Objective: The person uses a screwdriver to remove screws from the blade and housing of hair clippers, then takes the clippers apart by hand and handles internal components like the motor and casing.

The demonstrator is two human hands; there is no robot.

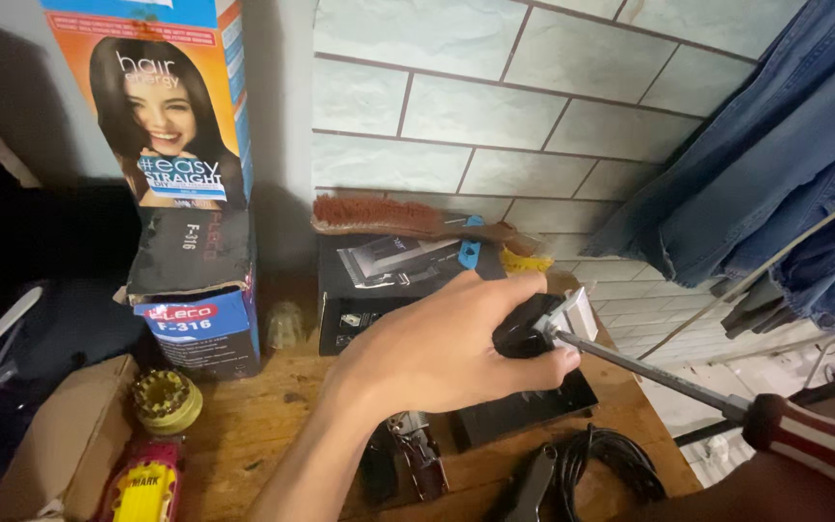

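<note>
Two hands are at work over a cluttered wooden bench (273, 425). Left hand (437, 348) comes in from below, fingers curled and clamped around a small black device (524, 333) with a white and metal head, holding it up above a black box (388, 280) near the middle of the bench. Coming in from the right, a screwdriver (669, 379) with a long steel shaft has its tip right at the device's head, just by the left thumb. Its red-and-white striped handle sits at the lower right edge, and the right hand (814, 474) around it is mostly out of frame, so I cannot tell how those fingers lie. Behind the device a rust-coloured brush (379, 215) lies along the tiled wall (495, 106), and blue denim (785, 164) hangs at the upper right. Over on the left stands a tall orange-and-blue carton (171, 106) with a blue-and-black box (195, 290) in front of it. Low down, a coiled black cable (611, 459) rests on the wood, and a yellow and pink tool (147, 478) lies at the lower left.
</note>
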